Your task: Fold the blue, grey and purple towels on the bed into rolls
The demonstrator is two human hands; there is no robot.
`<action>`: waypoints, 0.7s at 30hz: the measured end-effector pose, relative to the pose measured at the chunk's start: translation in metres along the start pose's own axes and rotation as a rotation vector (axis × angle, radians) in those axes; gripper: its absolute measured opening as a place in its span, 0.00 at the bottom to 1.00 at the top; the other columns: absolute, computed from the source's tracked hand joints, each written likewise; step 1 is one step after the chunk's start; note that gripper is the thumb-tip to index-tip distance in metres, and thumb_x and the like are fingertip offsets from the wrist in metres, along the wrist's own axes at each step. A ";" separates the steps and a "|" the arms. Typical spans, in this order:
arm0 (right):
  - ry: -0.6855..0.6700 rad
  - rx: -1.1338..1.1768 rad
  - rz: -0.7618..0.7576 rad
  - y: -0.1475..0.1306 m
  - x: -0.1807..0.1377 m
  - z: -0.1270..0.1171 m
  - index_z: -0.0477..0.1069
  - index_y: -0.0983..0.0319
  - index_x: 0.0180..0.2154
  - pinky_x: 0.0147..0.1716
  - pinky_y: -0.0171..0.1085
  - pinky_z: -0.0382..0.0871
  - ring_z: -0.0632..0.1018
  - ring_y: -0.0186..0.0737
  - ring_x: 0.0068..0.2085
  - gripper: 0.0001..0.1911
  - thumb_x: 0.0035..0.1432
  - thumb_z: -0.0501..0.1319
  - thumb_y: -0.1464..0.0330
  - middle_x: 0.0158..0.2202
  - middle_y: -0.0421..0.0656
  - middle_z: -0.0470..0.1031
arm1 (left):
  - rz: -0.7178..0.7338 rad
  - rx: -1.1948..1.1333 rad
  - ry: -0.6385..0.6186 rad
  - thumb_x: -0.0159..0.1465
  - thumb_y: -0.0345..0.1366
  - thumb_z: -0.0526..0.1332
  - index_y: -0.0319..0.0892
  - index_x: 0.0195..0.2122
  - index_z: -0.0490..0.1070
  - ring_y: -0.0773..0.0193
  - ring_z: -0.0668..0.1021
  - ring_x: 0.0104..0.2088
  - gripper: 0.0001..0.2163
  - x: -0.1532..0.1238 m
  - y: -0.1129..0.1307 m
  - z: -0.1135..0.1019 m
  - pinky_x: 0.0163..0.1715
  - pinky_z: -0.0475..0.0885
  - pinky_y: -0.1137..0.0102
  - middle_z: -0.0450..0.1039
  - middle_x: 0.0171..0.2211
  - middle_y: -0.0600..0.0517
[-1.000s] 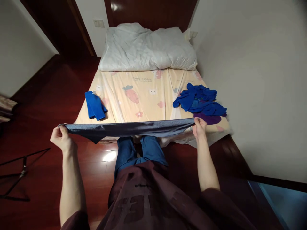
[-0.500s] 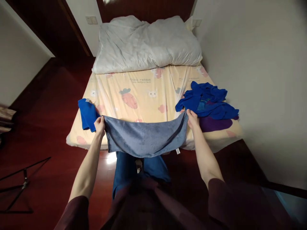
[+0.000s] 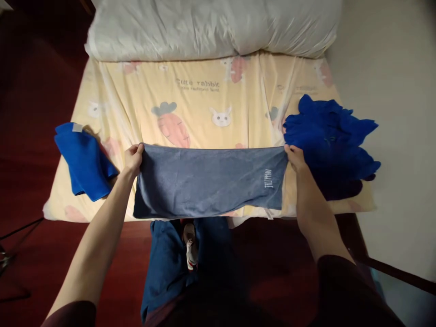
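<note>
A grey-blue towel (image 3: 207,181) with white lettering near its right end is stretched out flat over the front edge of the bed. My left hand (image 3: 134,159) pinches its far left corner, and my right hand (image 3: 294,157) pinches its far right corner. Left of my left hand lies a folded blue cloth (image 3: 85,161) with a white tag. Just beyond my right hand is a crumpled heap of blue cloths (image 3: 330,136), with dark purple fabric showing beneath it.
The bed (image 3: 200,113) wears a yellow sheet printed with carrots and rabbits. A rolled white quilt (image 3: 211,32) lies across its far end. A pale wall (image 3: 395,113) stands close on the right. Thin black stand legs (image 3: 17,231) reach over the floor at left.
The towel has gone from hanging in a sag to lying taut and flatter on the bed's front edge, its lettering now showing. My view has tilted down and come closer to the bed.
</note>
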State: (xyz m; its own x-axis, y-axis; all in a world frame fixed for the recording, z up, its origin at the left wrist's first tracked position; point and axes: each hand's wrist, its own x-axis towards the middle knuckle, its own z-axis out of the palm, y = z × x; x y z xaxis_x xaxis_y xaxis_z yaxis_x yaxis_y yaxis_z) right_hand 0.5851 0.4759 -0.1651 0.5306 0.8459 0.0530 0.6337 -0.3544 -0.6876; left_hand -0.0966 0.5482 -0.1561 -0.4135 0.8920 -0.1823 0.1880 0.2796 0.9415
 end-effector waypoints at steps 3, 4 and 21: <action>-0.012 -0.180 0.048 0.008 0.014 -0.005 0.62 0.58 0.20 0.35 0.36 0.66 0.67 0.37 0.27 0.23 0.64 0.61 0.57 0.18 0.34 0.60 | 0.023 -0.023 -0.031 0.64 0.42 0.66 0.39 0.31 0.70 0.69 0.65 0.25 0.12 -0.002 0.005 0.023 0.27 0.60 0.73 0.64 0.24 0.57; 0.005 -0.225 0.011 0.006 0.011 -0.003 0.65 0.59 0.21 0.38 0.38 0.67 0.70 0.39 0.29 0.21 0.64 0.61 0.58 0.20 0.36 0.65 | 0.020 -0.026 -0.019 0.65 0.41 0.65 0.39 0.32 0.70 0.69 0.65 0.25 0.11 -0.003 0.004 0.025 0.27 0.60 0.73 0.64 0.24 0.58; 0.109 -0.343 -0.136 -0.051 0.010 0.067 0.76 0.70 0.44 0.50 0.48 0.72 0.79 0.51 0.45 0.25 0.73 0.49 0.57 0.41 0.58 0.80 | 0.197 0.594 0.160 0.73 0.37 0.58 0.24 0.49 0.67 0.67 0.75 0.44 0.15 0.064 0.018 -0.016 0.53 0.70 0.68 0.76 0.47 0.44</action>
State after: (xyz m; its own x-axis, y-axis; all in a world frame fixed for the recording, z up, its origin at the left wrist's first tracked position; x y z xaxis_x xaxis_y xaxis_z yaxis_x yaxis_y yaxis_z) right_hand 0.5208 0.5291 -0.1779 0.4740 0.8536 0.2160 0.8439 -0.3704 -0.3881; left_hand -0.1338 0.6045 -0.1457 -0.4400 0.8956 0.0660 0.7163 0.3057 0.6273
